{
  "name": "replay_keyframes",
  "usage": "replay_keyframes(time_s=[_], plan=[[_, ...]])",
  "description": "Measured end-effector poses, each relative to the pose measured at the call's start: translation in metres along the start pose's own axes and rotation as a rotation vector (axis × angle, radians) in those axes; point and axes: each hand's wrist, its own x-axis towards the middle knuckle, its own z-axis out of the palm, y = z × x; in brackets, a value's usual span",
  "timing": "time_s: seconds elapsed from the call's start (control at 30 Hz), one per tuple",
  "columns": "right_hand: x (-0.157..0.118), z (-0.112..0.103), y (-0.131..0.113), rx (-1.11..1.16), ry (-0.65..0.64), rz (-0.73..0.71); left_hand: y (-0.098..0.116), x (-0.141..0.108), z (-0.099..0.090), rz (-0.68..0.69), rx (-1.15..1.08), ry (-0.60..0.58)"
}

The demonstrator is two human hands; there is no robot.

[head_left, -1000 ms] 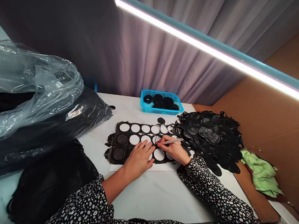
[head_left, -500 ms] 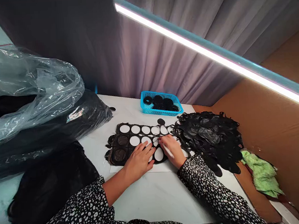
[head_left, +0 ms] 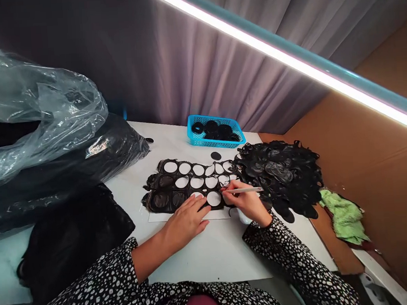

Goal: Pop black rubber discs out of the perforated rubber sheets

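Note:
A black sheet (head_left: pixel 178 191) with rows of round cut-outs lies on white backing; most holes show white, while several at the left are still filled with black. My left hand (head_left: pixel 187 218) rests on its front edge, fingers stretched out and flat. At the sheet's right part, my right hand (head_left: pixel 248 202) is closed around a thin, pale, pen-shaped tool (head_left: pixel 250 189). The tool's tip is hidden by the fingers, near thin black strips between the holes. Just beyond the sheet lies a loose black disc (head_left: pixel 216 156).
A blue basket (head_left: pixel 217 144) holding black round pieces stands at the back. To the right is a heap of black scraps (head_left: pixel 277 171), with a green cloth (head_left: pixel 345 217) past it. Clear plastic (head_left: pixel 73 105) and black material (head_left: pixel 77 238) fill the left. A bright tube lamp (head_left: pixel 269 47) crosses overhead.
My right hand has moved to the right over the sheet, and the tool now points to the right. My left hand stays on the sheet. The whole view has shifted slightly.

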Motion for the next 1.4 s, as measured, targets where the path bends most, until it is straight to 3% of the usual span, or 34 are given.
replay_keyframes(time_s=[0.17,0.5,0.63,0.83,0.9,1.0,1.07,1.13,1.4], plan=[[-0.021,0.024,0.002,0.029,-0.092,0.013,0.006,-0.01,0.004,-0.029,0.002,-0.053],[-0.023,0.028,0.008,-0.016,-0.065,-0.007,0.003,-0.012,0.006,-0.044,-0.062,-0.015],[-0.027,0.033,0.008,-0.189,-0.054,-0.085,0.003,-0.012,0.006,-0.047,-0.05,-0.035],[-0.034,0.038,0.013,-0.466,-0.09,-0.361,0.001,-0.014,0.006,-0.058,-0.063,-0.033],[-0.022,0.028,0.019,-0.493,0.001,-0.392,0.002,-0.015,0.007,-0.074,-0.057,-0.034],[0.009,-0.004,0.03,-0.501,0.341,-0.26,0.002,-0.016,0.007,-0.093,-0.05,-0.031],[0.028,-0.026,0.035,-0.425,0.512,-0.13,0.003,-0.017,0.006,-0.097,-0.049,-0.038],[0.04,-0.041,0.036,-0.263,0.542,-0.023,0.003,-0.018,0.005,-0.099,-0.054,-0.052],[0.029,-0.03,0.023,0.536,0.215,0.26,-0.002,-0.012,-0.003,-0.1,-0.111,-0.074]])
